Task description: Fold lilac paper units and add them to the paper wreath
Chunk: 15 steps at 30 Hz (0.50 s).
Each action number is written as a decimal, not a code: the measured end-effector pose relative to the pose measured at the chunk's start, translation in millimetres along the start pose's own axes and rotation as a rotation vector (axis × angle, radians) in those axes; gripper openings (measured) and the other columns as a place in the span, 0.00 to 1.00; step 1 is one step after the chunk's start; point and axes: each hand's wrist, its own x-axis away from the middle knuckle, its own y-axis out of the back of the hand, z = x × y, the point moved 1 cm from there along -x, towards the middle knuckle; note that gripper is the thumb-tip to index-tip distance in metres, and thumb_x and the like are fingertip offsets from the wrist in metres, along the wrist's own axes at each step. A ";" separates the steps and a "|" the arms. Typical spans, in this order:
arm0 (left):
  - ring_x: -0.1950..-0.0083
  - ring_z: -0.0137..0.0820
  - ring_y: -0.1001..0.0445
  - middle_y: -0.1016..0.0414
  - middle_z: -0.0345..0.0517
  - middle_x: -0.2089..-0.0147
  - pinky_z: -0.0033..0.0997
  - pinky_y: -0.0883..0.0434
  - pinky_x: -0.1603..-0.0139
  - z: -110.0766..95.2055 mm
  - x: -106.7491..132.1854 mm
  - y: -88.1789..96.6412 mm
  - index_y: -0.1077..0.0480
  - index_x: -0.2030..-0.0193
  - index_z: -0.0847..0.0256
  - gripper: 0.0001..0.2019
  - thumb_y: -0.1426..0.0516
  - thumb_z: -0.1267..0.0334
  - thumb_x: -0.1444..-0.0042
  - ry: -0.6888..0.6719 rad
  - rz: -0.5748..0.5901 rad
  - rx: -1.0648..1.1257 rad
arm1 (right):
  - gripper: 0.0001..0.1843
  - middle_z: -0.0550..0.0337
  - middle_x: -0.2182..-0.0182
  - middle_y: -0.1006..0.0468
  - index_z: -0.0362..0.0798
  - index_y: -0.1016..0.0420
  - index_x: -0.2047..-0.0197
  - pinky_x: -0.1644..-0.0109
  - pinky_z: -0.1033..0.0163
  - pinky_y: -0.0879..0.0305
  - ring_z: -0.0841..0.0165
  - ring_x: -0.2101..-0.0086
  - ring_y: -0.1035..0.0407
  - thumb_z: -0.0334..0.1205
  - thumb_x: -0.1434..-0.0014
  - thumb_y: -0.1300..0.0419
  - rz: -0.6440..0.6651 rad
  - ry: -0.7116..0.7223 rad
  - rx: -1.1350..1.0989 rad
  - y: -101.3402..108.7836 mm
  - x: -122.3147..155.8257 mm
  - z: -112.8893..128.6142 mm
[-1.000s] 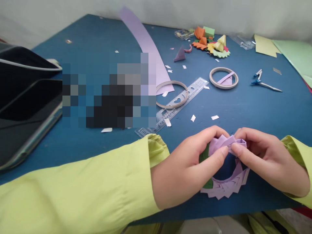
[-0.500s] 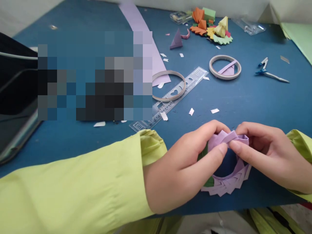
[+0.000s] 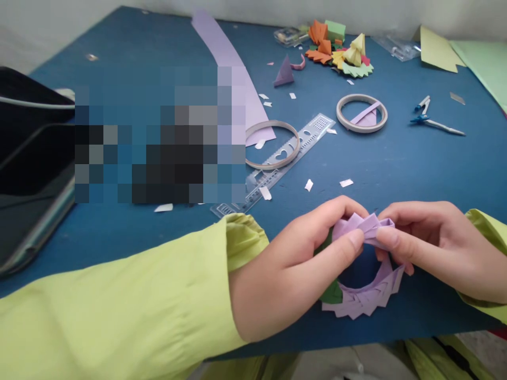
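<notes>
A ring of folded paper point(image 3: 366, 302), mostly lilac with a green part at its left, is held up near the table's front edge. Its outer rim is zigzag, and its middle is open. My left hand point(image 3: 301, 264) grips the upper left of the ring, thumb on the near face and fingers behind. At the upper right, my right hand point(image 3: 439, 248) pinches a lilac piece of the ring between thumb and index finger. Both thumbs lie close together. The fingers behind the paper are partly hidden.
Beyond my hands lie a clear stencil ruler point(image 3: 293, 158), two tape rolls point(image 3: 362, 113), a blue-and-white compass point(image 3: 425, 120) and a lilac strip point(image 3: 225, 53). Paper scraps point(image 3: 265, 193) are scattered about. Folded colourful paper pieces point(image 3: 340, 50) stand at the back. A dark device point(image 3: 35, 174) is at left.
The ring and both hands sit slightly further left in view. My right thumb and fingers have shifted a little on the lilac piece, leaving a small gap between the thumbs.
</notes>
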 end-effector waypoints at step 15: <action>0.70 0.25 0.36 0.31 0.35 0.68 0.23 0.38 0.69 0.4 0.7 -0.1 0.33 0.60 0.58 0.06 0.49 0.61 0.37 -0.003 0.032 0.042 | 0.10 0.64 0.78 0.27 0.47 0.25 0.72 0.77 0.72 0.39 0.77 0.80 0.39 0.43 0.44 0.34 -0.011 -0.024 0.073 1.3 -0.8 -1.6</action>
